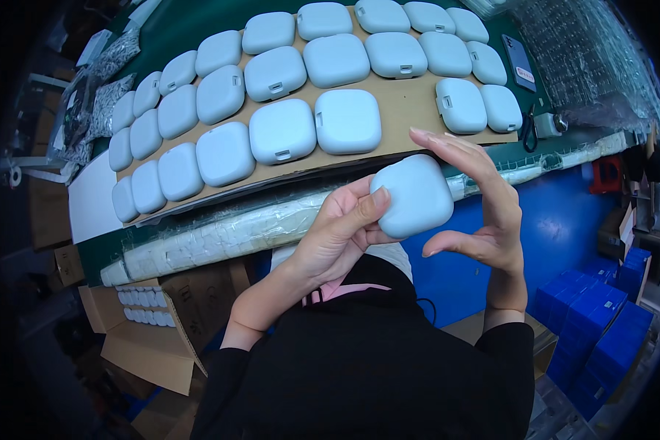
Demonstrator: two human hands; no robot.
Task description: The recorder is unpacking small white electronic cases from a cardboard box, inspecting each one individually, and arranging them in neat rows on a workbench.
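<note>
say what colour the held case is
The case in the left hand is pale bluish white, seen best in the head view.

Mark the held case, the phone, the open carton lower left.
Held case (418,196): head view, middle of its face.
Phone (518,61): head view, middle of upper side.
Open carton (147,361): head view, near flap.

We are holding a pale, rounded-square case (418,196) by its left side in our left hand (342,226), plain face showing.
</note>
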